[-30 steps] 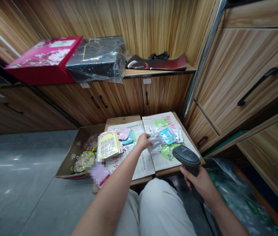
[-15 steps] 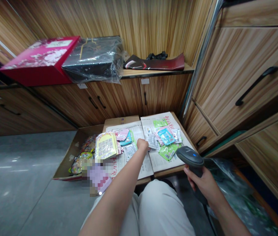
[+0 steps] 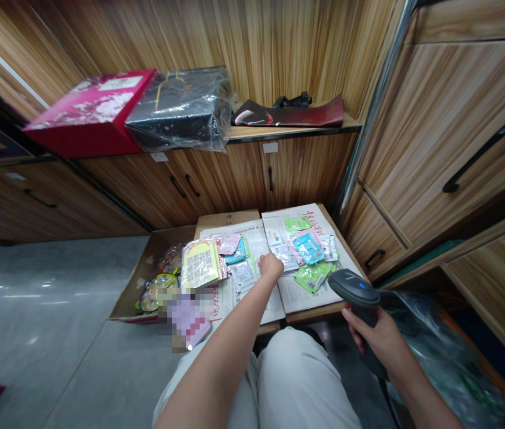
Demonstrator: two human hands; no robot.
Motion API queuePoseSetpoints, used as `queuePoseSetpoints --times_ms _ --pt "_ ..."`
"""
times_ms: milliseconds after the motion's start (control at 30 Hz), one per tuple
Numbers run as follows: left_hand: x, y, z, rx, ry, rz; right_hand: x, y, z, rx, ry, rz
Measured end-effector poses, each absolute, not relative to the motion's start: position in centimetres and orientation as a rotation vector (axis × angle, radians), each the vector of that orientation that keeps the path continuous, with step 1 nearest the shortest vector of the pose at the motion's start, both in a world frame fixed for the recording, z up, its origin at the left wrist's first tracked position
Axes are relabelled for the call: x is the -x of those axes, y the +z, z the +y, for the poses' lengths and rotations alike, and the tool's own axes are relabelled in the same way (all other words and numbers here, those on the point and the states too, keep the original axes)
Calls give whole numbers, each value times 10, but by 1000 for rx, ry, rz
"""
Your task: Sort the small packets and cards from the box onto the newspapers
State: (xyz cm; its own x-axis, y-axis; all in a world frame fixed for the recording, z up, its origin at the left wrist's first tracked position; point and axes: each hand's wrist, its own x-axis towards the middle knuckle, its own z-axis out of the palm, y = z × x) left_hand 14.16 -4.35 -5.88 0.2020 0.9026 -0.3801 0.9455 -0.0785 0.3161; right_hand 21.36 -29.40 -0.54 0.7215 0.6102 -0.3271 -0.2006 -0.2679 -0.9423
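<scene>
My right hand (image 3: 382, 336) is wrapped around the handle of a dark grey barcode scanner (image 3: 354, 288). A small blue light shows on the scanner's top, and its head is turned towards the small packets on the right. Over the newspaper (image 3: 273, 307), between two groups of packets, my left hand (image 3: 272, 268) is closed with its fingers curled. What lies in those fingers is hidden. Silver packets (image 3: 284, 257) are just right of it, beside a blue packet (image 3: 309, 248) and a green packet (image 3: 312, 276). To its left are another silver packet (image 3: 242, 274) and a yellow printed pack (image 3: 200, 263).
An open cardboard box (image 3: 130, 292) with bagged goods stands at the left. A purple item (image 3: 187, 319), partly pixelated, lies at the near left. A pink box (image 3: 96, 116) and a plastic-wrapped black box (image 3: 178, 107) rest on the shelf. Plastic-wrapped goods (image 3: 449, 357) are at the right.
The whole view has shifted slightly, so most things appear further right. My left hand remains closed between the packet groups, and my right hand keeps hold of the barcode scanner.
</scene>
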Motion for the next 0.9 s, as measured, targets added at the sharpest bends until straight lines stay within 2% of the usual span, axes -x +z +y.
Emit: queuePoseSetpoints --times_ms 333,567,900 --pt "-80 -49 17 -2378 143 1997 -213 -12 -295 1706 823 -350" --pt "-47 -67 43 -2274 23 2024 -211 -18 -290 1747 824 -347" --pt "-49 -52 47 -2163 -8 2127 -207 -10 -285 1711 827 -366"
